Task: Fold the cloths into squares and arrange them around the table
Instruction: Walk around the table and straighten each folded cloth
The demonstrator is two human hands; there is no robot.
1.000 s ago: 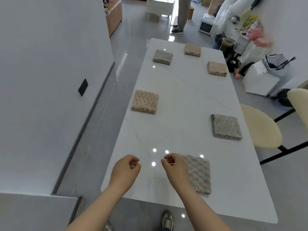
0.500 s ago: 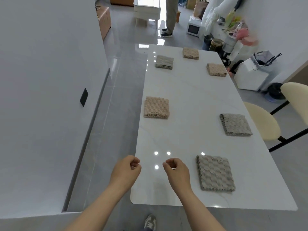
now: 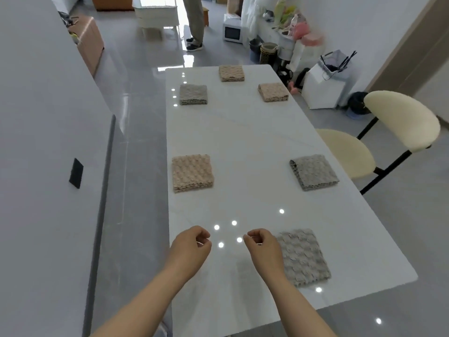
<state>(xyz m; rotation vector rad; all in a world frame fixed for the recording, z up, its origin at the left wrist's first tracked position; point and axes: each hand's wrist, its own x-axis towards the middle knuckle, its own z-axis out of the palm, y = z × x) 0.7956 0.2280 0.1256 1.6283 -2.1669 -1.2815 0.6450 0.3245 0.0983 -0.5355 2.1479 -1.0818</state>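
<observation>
The table (image 3: 243, 142) has a white, stone-like top with faint grey veins. It is smooth and highly glossy, and mirrors small round lights at its near end. Six folded cloths are soft, matt fabric with a raised, bubbly weave: the near right grey cloth (image 3: 303, 256), the right grey cloth (image 3: 313, 171), the far left grey cloth (image 3: 193, 94), the left beige cloth (image 3: 192, 172), the far right beige cloth (image 3: 273, 92) and the far beige cloth (image 3: 231, 73). The floor (image 3: 141, 142) is polished grey tile, shiny with reflections. The wall (image 3: 36, 93) on the left looks smooth and matt. The chair (image 3: 403, 120) on the right has cream, nubbly, matt upholstery on thin black legs. The cabinet (image 3: 92, 42) at far left looks like wood.
</observation>
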